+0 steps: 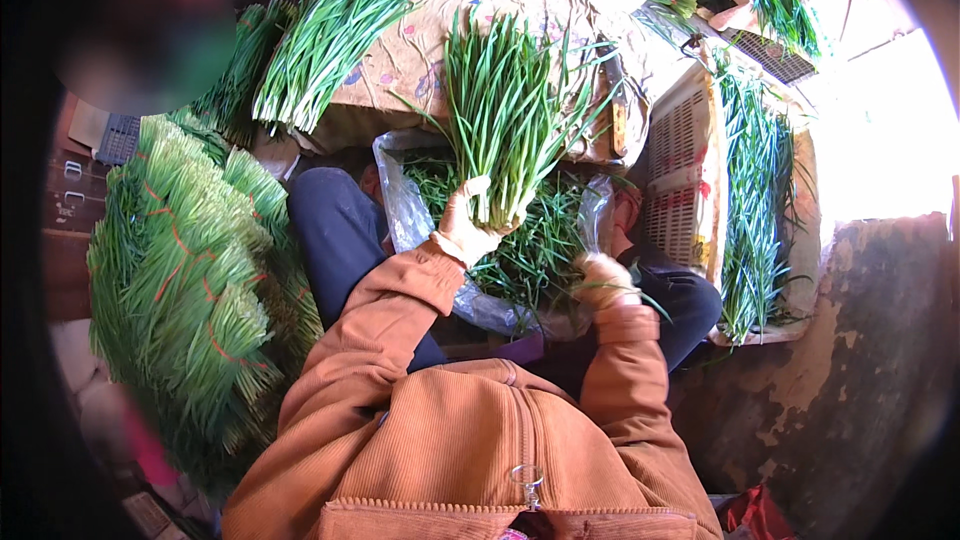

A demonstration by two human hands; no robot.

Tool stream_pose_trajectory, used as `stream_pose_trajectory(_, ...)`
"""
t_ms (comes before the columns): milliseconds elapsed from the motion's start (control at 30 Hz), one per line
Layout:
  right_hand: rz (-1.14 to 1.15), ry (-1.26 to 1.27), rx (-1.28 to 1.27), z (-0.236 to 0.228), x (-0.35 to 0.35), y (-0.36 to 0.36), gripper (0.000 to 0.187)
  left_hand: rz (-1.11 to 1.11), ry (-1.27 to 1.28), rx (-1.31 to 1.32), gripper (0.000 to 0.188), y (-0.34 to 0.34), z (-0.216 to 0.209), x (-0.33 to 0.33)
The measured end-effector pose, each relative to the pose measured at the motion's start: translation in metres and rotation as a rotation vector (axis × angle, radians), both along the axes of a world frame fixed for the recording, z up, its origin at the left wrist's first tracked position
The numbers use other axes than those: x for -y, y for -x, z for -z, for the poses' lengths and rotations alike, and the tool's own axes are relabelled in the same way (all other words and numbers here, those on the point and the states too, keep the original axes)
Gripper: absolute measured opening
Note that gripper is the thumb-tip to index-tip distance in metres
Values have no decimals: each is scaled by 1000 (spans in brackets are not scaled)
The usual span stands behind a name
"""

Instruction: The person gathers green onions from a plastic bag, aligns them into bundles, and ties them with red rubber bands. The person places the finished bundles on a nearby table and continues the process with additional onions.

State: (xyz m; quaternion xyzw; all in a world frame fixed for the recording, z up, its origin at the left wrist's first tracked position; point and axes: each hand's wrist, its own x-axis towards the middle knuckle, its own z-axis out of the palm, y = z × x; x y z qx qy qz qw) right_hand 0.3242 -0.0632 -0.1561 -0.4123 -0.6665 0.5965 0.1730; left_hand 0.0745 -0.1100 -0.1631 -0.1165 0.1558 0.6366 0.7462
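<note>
Fingers of the left hand (466,230) are wrapped around the pale lower ends of a fanned bunch of green stalks (505,105), holding it upright at the centre of the frame. The right hand (605,283), lower right of centre, is blurred with curled fingers; thin blades show beside it, but I cannot tell whether it grips them.

The grip sits low beneath a tall, spreading top, so the bunch could splay or tip if the fingers slacken; squeezing harder might bruise the tender stems. Outer blades already stray sideways and could snag or drop out.

Nearest below is the ribbed, orange-brown jacket (440,430). Between the knees, crinkled clear plastic sheeting (402,220) surrounds loose, tangled leaves (545,240). Dense, feathery bundles (190,210) with thin red-orange ties are heaped at the left. At the right, a rigid, slotted pale crate (676,165) holds limp, bluish-green blades (750,190).

Farther up, wrinkled patterned cloth covers the surface (385,75); a straight, glossy bunch (335,45) lies on it, upper left, and a knife (618,115) with a yellowish handle rests near its right edge.
</note>
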Motion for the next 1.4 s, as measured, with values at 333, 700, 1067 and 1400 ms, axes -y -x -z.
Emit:
stream_pose_trajectory(333, 76, -406, -27, -20, -32, 109, 31, 209, 8, -182, 39, 5, 17, 4)
stream_pose_trajectory(700, -159, -541, 161, -57, -35, 140, 23, 163, -145, 286, 33, 19, 50, 9)
stream_pose_trajectory(1067, 136, 263, -380, -23, -31, 77, 37, 105, -303, 372, 71, 6, 8, 3)
stream_pose_trajectory(1400, 83, 332, -405, -22, -33, 94, 49, 187, -305, 169, 64, 8, 13, 10)
